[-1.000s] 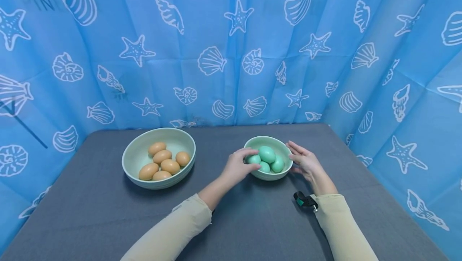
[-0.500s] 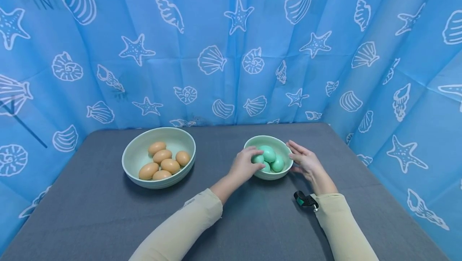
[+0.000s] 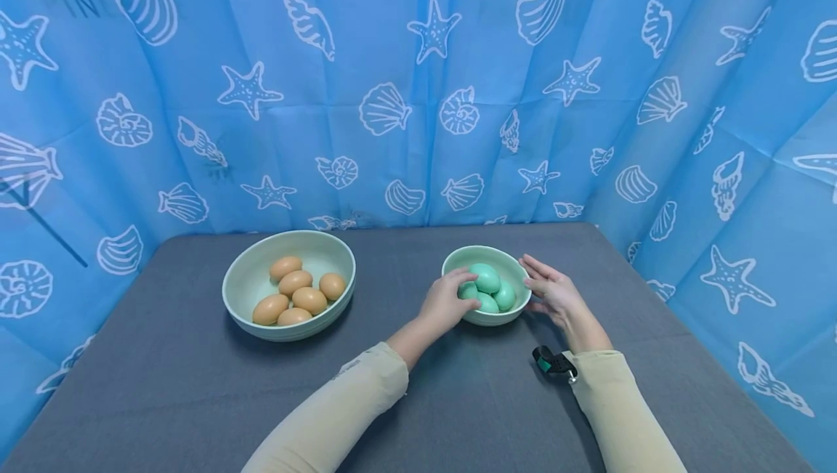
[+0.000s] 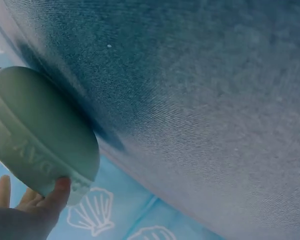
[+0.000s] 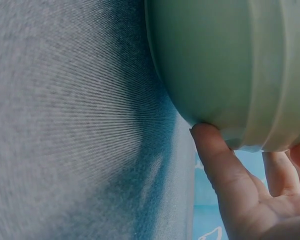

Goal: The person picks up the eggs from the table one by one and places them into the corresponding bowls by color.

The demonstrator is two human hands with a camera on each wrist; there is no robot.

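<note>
A small pale green bowl holds several mint green eggs. My left hand reaches over its left rim, with the thumb and fingers around the leftmost green egg, which is partly hidden. In the left wrist view, one fingertip lies against the bowl's outer wall near the rim. On the bowl's right side, my right hand rests its extended fingers against the wall. The right wrist view shows a fingertip touching the bowl low on its side.
A larger pale green bowl with several brown eggs stands at the left on the grey tablecloth. A blue curtain with shells and starfish hangs behind. A black strap device sits by the right wrist.
My left hand has moved slightly right, farther into the small bowl, and its fingers have come around the leftmost egg. The nearby green eggs have shifted a little right. My right hand keeps its place.
</note>
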